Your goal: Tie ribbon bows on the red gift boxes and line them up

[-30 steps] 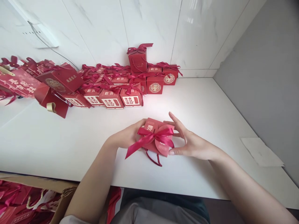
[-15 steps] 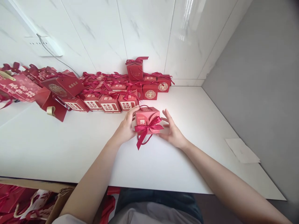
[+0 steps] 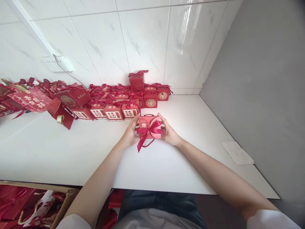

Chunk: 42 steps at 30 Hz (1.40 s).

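A small red gift box [image 3: 156, 122] with a dark red ribbon bow on top and cord handles on two sides stands on the white table in front of me. My left hand [image 3: 131, 132] grips its left side. On its right side my right hand [image 3: 169, 131] is pressed, fingers curled along the wall. Between them the two hands hold the box; some fingertips are hidden behind it. Just beyond is a group of similar red boxes [image 3: 114, 112] with ribbons, in rows.
One red box [image 3: 136, 82] sits on top of others by the tiled wall. More red bags and boxes [image 3: 71, 97] pile up at left. Papers [image 3: 238, 153] lie near the table's right edge. A carton [image 3: 69, 198] of red packages is at lower left. A cable runs from a socket [image 3: 57, 63].
My right hand has closed in from beside the box onto its right side. The left hand stays on the box. The camera view has tilted up slightly.
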Each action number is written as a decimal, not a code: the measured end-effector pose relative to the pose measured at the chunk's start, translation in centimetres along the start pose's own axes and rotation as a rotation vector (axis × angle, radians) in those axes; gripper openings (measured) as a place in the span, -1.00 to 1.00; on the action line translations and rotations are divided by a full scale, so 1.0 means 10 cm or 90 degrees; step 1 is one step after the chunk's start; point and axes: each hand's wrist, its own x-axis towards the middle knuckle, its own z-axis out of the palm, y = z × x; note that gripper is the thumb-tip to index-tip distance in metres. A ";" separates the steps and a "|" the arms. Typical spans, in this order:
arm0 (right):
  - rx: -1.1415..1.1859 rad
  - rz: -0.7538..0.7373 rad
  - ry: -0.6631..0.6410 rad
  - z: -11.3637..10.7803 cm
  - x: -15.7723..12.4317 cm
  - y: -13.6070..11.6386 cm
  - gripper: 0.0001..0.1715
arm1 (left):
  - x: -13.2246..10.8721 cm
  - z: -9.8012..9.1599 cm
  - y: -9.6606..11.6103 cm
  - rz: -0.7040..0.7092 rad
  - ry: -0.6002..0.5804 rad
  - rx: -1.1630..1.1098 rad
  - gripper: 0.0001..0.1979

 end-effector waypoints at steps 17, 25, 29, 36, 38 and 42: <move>0.160 0.046 0.000 -0.09 0.00 -0.01 -0.19 | 0.10 0.11 -0.10 -0.010 0.013 0.088 -0.29; 0.154 0.121 0.052 -0.12 0.03 -0.05 -0.18 | 0.48 0.10 -0.21 -0.033 -0.015 0.099 -0.30; 0.124 0.108 0.035 -0.10 0.02 -0.10 -0.23 | 0.48 0.06 -0.28 -0.040 -0.021 0.093 -0.30; 0.123 0.099 0.033 -0.06 0.00 -0.07 -0.13 | 0.44 0.04 -0.30 -0.031 -0.015 0.054 -0.33; 0.143 0.087 0.011 -0.08 0.00 -0.07 -0.03 | 0.44 0.04 -0.31 -0.037 -0.019 0.037 -0.34; 0.164 0.118 0.009 -0.11 -0.01 -0.08 0.09 | 0.44 0.03 -0.33 -0.044 -0.019 0.020 -0.34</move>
